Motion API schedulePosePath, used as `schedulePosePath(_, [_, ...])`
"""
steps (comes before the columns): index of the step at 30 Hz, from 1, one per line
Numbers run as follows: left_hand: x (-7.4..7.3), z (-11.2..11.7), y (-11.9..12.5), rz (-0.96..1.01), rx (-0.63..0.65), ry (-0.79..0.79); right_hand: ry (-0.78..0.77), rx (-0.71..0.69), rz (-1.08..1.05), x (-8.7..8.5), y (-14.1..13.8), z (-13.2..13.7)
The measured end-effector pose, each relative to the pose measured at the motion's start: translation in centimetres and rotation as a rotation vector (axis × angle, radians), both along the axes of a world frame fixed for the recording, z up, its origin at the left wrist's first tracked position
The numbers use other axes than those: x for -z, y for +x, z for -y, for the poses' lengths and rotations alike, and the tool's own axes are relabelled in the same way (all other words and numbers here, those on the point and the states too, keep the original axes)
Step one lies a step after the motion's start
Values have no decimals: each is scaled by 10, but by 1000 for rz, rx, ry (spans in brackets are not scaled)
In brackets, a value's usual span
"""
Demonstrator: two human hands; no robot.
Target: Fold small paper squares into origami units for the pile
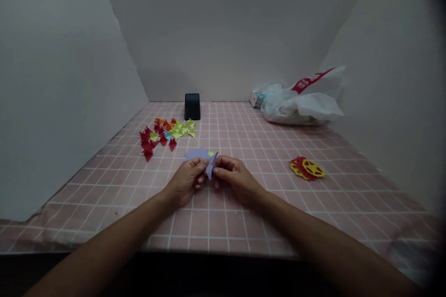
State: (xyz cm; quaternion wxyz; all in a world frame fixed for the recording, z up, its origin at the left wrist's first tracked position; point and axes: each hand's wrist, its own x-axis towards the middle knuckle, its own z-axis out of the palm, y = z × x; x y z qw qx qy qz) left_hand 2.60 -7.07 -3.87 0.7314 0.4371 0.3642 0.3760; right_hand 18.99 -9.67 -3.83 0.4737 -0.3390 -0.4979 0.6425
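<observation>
Between my two hands is a small folded piece of purple paper, raised a little above the table. My left hand pinches its left side with thumb and fingers. On its right side, my right hand has its fingers closed on the same piece. Flat purple paper lies just behind my left hand, and a small yellow bit shows beside it. Several folded paper pieces in red, orange and yellow, plus a light blue one, are gathered behind and left of my hands.
A black phone stands propped up at the back. White plastic bags and a small box are at the back right. Red and yellow cut-out discs lie stacked to the right. A pink checked cloth covers the table, with pale walls around it.
</observation>
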Motion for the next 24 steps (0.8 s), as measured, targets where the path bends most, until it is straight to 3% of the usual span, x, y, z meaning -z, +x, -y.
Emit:
schedulePosePath(6, [0,5,2,-143,-163,237,57,52,89,-1,-2,1])
schedulePosePath(13, [-1,7,0,-244,-94,338,110,152,163,4,-3,-1])
schedulePosePath(19, [-3,7,0,-250,-71,314,150,176,208,7,-3,-2])
schedulePosePath(24, [-1,9,3,-254,-111,411,374,396,524,3,-1,1])
